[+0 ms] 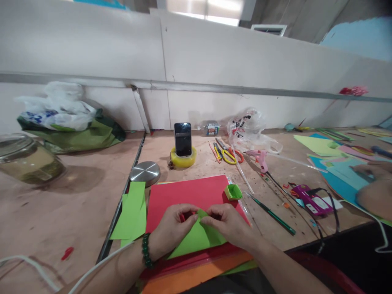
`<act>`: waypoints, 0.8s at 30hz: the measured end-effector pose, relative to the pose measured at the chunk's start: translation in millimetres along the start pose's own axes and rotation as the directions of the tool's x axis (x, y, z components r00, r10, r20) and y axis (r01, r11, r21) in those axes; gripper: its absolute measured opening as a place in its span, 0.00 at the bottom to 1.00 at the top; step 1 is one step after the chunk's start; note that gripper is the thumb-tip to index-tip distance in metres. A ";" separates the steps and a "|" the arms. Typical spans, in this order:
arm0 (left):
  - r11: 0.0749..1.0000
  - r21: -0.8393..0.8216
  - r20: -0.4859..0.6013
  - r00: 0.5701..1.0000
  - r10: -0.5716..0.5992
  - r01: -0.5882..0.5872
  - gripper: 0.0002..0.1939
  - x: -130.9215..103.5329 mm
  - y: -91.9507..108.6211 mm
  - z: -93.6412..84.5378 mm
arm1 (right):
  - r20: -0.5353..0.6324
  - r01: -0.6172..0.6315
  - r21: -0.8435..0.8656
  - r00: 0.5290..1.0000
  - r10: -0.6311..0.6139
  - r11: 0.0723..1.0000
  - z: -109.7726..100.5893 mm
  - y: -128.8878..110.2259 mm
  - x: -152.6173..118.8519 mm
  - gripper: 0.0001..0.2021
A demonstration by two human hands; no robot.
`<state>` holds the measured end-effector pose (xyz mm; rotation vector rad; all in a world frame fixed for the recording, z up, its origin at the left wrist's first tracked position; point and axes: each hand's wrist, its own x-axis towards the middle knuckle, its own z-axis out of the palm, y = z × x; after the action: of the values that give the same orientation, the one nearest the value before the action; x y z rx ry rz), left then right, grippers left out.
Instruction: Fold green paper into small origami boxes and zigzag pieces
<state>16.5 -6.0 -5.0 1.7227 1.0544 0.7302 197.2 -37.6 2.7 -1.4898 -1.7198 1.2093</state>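
Note:
A sheet of green paper (196, 239) lies over a stack of red paper (183, 190), its far edge raised between my fingers. My left hand (173, 226), below a dark green bead bracelet (147, 250), pinches that edge between thumb and forefinger. Close beside it, my right hand (226, 223) pinches the same paper from the other side. Behind my right hand, a small folded green paper box (233, 192) sits on the red paper. Green paper strips (131, 212) lie to the left of the stack. Orange paper (196, 277) shows at the near edge.
A phone (183, 139) stands in a yellow tape roll (183, 159). Scissors (229, 156), a pink glue gun (260, 159), a green craft knife (272, 214) and a purple power strip (314, 200) lie rightward. Left are a metal lid (145, 172) and glass jar (27, 159). Another person's hand (376, 188) is far right.

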 end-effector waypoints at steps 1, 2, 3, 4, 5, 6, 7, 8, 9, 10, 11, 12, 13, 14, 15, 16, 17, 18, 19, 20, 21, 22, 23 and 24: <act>1.000 0.006 0.002 1.000 0.006 -0.006 0.12 0.2 0.1 -0.1 | -0.001 0.004 -0.007 1.000 -0.004 1.000 0.4 0.0 -0.1 0.15; 1.000 0.015 0.009 1.000 0.008 -0.009 0.12 0.4 0.4 -0.5 | -0.003 0.009 -0.016 1.000 -0.009 1.000 0.8 0.0 -0.1 0.14; 1.000 0.024 0.017 1.000 0.006 -0.007 0.12 0.6 0.7 -0.9 | -0.007 0.013 -0.025 1.000 -0.013 1.000 1.3 0.0 -0.1 0.14; 1.000 0.029 0.024 1.000 -0.001 0.000 0.13 0.8 1.0 -1.4 | -0.012 0.015 -0.032 1.000 -0.016 0.999 1.8 -0.2 -0.1 0.14; 1.000 0.029 0.030 0.999 -0.010 0.009 0.14 1.0 1.2 -1.8 | -0.019 0.015 -0.035 1.000 -0.016 0.999 2.2 -0.5 0.0 0.14; 1.000 0.023 0.031 0.999 -0.018 0.017 0.14 1.0 1.3 -2.1 | -0.025 0.015 -0.036 1.000 -0.016 0.999 2.6 -0.8 0.0 0.14; 1.000 0.016 0.028 0.999 -0.021 0.020 0.14 1.1 1.4 -2.4 | -0.028 0.014 -0.034 0.999 -0.015 0.999 2.9 -1.1 0.0 0.14; 1.000 0.009 0.023 1.000 -0.021 0.020 0.14 1.0 1.3 -2.5 | -0.028 0.013 -0.031 1.000 -0.014 0.999 3.2 -1.4 0.1 0.14; 1.000 0.005 0.022 1.000 -0.020 0.019 0.14 1.0 1.1 -2.5 | -0.027 0.010 -0.029 1.000 -0.011 1.000 3.4 -1.4 0.2 0.14; 1.000 0.004 0.020 1.000 -0.019 0.019 0.14 0.9 1.0 -2.5 | -0.023 0.006 -0.028 1.000 -0.006 1.000 3.5 -1.1 0.4 0.14; 1.000 0.005 0.017 1.000 -0.020 0.020 0.14 0.9 0.9 -2.5 | -0.019 0.002 -0.027 1.000 -0.003 1.000 3.7 -0.6 0.6 0.14; 1.000 0.007 0.017 1.000 -0.022 0.022 0.14 0.9 0.9 -2.5 | -0.016 0.002 -0.027 1.000 -0.002 1.000 3.8 0.3 0.8 0.14; 1.000 0.009 0.017 1.000 -0.023 0.022 0.14 1.0 1.0 -2.5 | -0.016 0.004 -0.027 1.000 -0.004 1.000 4.0 1.4 1.1 0.13; 1.000 0.012 0.013 1.000 -0.023 0.023 0.14 1.0 1.3 -2.6 | -0.016 0.008 -0.028 1.000 -0.008 1.000 4.2 2.6 1.3 0.13; 1.000 0.016 0.009 1.000 -0.022 0.022 0.14 1.1 1.8 -2.7 | -0.016 0.013 -0.028 1.000 -0.014 1.000 4.4 3.9 1.5 0.13; 1.000 0.019 0.005 1.000 -0.020 0.020 0.13 1.2 2.3 -2.8 | -0.017 0.018 -0.029 1.000 -0.019 0.999 4.6 5.0 1.7 0.13; 1.000 0.024 0.004 1.000 -0.017 0.017 0.13 1.2 2.8 -2.8 | -0.019 0.020 -0.031 1.000 -0.021 0.999 4.8 6.0 1.9 0.13; 0.999 0.033 0.003 1.000 -0.011 0.011 0.13 1.2 3.2 -2.8 | -0.021 0.020 -0.034 1.000 -0.021 0.999 4.9 6.6 2.0 0.13; 0.999 0.046 0.004 1.000 -0.003 0.002 0.13 1.2 3.3 -2.7 | -0.025 0.019 -0.037 0.999 -0.020 0.999 5.1 6.9 2.1 0.13; 0.998 0.063 0.005 1.000 0.008 -0.008 0.13 1.2 3.0 -2.6 | -0.025 0.018 -0.041 0.999 -0.019 0.999 5.2 7.0 2.2 0.13; 0.996 0.082 0.004 1.000 0.019 -0.019 0.13 1.2 2.3 -2.3 | -0.027 0.016 -0.043 0.999 -0.017 0.999 5.3 6.7 2.3 0.13; 0.994 0.100 0.001 1.000 0.031 -0.031 0.13 1.2 1.3 -2.1 | -0.028 0.015 -0.045 0.999 -0.017 0.999 5.4 6.4 2.5 0.13; 0.992 0.117 -0.002 0.999 0.044 -0.044 0.13 1.4 0.0 -1.9 | -0.030 0.015 -0.049 0.999 -0.017 0.999 5.6 6.0 2.9 0.14; 0.989 0.134 0.000 0.998 0.055 -0.055 0.13 1.6 -1.4 -1.8 | -0.032 0.018 -0.055 0.999 -0.020 0.998 5.8 5.8 3.5 0.14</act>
<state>15.3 -3.6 -5.6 1.8720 1.0828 0.7115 194.0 -35.9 -5.4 -1.5134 -1.7544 1.1310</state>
